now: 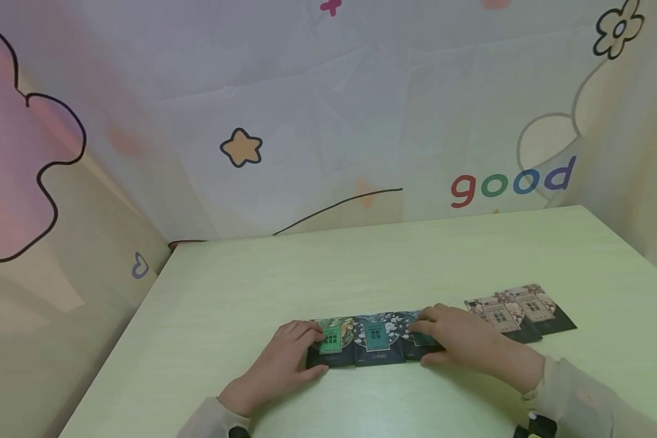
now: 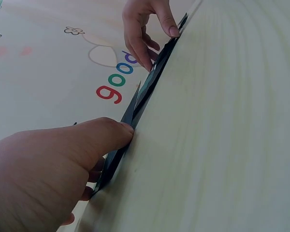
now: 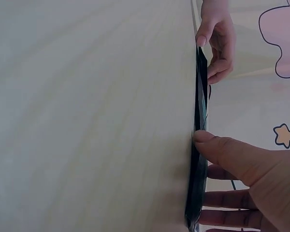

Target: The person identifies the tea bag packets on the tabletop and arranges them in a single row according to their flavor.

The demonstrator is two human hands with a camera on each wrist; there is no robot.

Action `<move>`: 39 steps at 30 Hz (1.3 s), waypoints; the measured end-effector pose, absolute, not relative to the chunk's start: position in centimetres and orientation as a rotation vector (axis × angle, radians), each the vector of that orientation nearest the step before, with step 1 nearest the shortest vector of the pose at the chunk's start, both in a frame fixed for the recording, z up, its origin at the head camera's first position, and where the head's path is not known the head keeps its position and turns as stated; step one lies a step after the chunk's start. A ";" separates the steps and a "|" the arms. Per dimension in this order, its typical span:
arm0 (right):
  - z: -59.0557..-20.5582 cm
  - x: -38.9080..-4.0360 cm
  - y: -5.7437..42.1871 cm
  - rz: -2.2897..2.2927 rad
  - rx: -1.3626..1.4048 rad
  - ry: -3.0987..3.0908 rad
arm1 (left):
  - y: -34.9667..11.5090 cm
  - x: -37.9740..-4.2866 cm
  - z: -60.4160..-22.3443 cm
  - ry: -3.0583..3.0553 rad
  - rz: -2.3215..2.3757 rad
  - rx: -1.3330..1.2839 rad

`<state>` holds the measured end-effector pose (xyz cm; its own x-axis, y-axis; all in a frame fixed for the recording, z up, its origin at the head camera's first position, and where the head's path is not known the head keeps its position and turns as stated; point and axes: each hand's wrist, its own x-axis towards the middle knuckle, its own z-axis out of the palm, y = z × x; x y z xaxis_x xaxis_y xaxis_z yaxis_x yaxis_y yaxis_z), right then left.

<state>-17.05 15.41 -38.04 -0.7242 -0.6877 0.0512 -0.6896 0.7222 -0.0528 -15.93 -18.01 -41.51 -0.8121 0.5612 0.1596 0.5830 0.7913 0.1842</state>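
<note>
Row of packets: three flat, dark, rectangular packets (image 1: 380, 358) lay side by side on the pale yellow-green table (image 1: 252, 280); the row's long axis ran crosswise, from left fingers to right, flowered ends pointing away from the person, plain dark ends toward the thumbs.
Left hand: the left hand (image 1: 287, 356) touched the dark packet with a bright green label (image 1: 331, 340), thumb apart at its near edge; whether they pinched it, I couldn't tell.
Between the fingertips: the dark, white-blossomed packet with a teal label (image 1: 376, 336).
Right hand: the right hand (image 1: 465, 337), fingers spread and fairly straight, touched the partly covered third dark packet (image 1: 412, 351).
Beyond the right knuckles: two brownish-pink flowered packets with dark ends (image 1: 536, 307), skewed against the row.
</note>
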 end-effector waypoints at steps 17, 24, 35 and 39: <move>-36.9 -16.7 16.7 0.283 1.148 -2.867 | -18.0 -15.8 -41.5 -2.860 -0.367 -0.916; -36.5 -16.5 17.6 0.328 1.100 -2.906 | -18.0 -15.9 -41.4 -2.867 -0.366 -0.914; -36.9 -16.4 19.6 0.271 0.995 -2.928 | -18.1 -15.9 -41.3 -2.867 -0.365 -0.927; -37.1 -16.5 20.6 0.272 0.949 -2.931 | -18.2 -15.9 -41.4 -2.863 -0.361 -0.933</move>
